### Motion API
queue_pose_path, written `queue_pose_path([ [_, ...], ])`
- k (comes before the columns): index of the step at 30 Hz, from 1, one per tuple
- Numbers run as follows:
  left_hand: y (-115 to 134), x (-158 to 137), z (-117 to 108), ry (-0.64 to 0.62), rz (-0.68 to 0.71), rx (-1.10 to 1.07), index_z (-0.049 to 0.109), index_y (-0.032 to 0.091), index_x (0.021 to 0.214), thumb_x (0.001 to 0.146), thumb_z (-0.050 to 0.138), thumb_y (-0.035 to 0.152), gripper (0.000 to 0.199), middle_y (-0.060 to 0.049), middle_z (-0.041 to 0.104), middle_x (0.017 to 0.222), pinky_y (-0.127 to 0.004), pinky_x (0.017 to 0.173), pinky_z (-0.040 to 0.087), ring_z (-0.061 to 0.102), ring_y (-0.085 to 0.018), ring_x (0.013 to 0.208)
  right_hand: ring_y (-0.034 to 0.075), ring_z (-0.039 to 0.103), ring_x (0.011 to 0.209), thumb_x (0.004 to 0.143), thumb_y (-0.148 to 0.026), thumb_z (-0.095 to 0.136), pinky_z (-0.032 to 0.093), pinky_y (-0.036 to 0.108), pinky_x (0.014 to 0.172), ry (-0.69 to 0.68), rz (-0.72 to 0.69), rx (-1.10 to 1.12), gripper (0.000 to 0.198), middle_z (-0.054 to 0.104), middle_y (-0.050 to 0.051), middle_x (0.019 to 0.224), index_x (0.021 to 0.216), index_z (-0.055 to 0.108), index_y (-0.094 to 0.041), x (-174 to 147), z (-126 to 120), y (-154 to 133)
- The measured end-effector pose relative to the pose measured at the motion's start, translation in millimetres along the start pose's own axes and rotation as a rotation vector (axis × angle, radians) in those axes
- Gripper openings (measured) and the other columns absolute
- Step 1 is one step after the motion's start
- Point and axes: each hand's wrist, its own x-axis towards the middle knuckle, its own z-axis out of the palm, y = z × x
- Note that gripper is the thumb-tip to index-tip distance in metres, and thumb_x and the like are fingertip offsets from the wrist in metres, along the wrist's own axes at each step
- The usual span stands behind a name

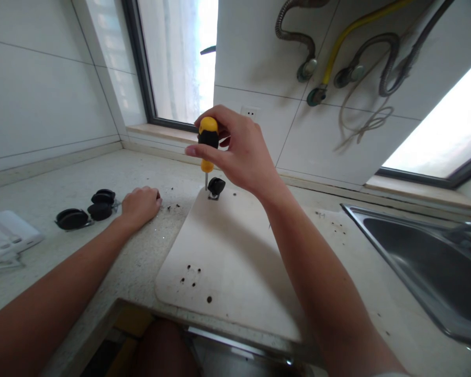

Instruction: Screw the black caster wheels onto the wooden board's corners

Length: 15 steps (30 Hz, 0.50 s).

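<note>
My right hand (239, 149) grips a yellow and black screwdriver (209, 139), held upright. Its metal shaft points down beside a small black caster wheel (216, 186), at the far left corner of a white board (220, 235). The caster's metal plate lies on the board; whether the tip sits in a screw is too small to tell. On the counter left of the board rests my left hand (141, 206), its fingers curled in; what they hold, if anything, is hidden. Several small dark screws (172, 207) lie close to it.
Loose black casters (74, 219) sit on the counter (121, 262) at left, near a white plastic device (10, 233). At right is a steel sink (416, 262). Hoses and a yellow pipe (337, 42) hang on the tiled wall. Groups of holes mark the board's near corner.
</note>
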Motion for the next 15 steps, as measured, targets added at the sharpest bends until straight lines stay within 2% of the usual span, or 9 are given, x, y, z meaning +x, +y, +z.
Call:
queue_pose_path([
  [5,6.0,-2.7,-2.9,0.007,0.04,-0.009,0.079,0.017,0.105,0.097,0.05,0.033,0.035,-0.025,0.078,0.126,-0.052,0.098,0.057,0.071,-0.044,0.12,0.027,0.07,0.111,0.099,-0.05,0.079,0.056,0.041,0.096,0.007,-0.008,0.007,0.034,0.076,0.007,0.122,0.122,0.068,-0.028,-0.2,1.6,0.9],
  [8,11.9,0.0,-13.0,0.049,-0.029,-0.173,0.079,0.018,0.105,0.096,0.056,0.035,0.03,-0.021,0.081,0.119,-0.049,0.1,0.057,0.075,-0.041,0.116,0.025,0.07,0.107,0.099,-0.046,0.079,0.056,0.039,0.094,0.044,-0.015,0.025,0.032,0.076,0.006,0.118,0.121,0.067,-0.026,-0.5,2.9,1.3],
  [12,24.7,3.0,-36.8,0.121,-0.09,-0.692,0.077,0.021,0.093,0.086,0.075,0.041,0.021,-0.012,0.084,0.1,-0.044,0.094,0.058,0.078,-0.034,0.099,0.021,0.068,0.1,0.099,-0.046,0.081,0.055,0.035,0.087,0.142,-0.021,0.08,0.028,0.075,0.003,0.108,0.113,0.066,-0.027,2.1,7.3,6.8],
  [15,39.3,-1.0,-53.4,0.109,-0.04,-1.186,0.079,0.022,0.096,0.072,0.093,0.046,0.037,-0.01,0.084,0.1,-0.038,0.085,0.057,0.075,-0.028,0.092,0.021,0.069,0.097,0.098,-0.056,0.082,0.055,0.035,0.082,0.236,-0.045,0.178,0.034,0.073,0.002,0.1,0.107,0.065,-0.028,6.2,10.9,13.0],
])
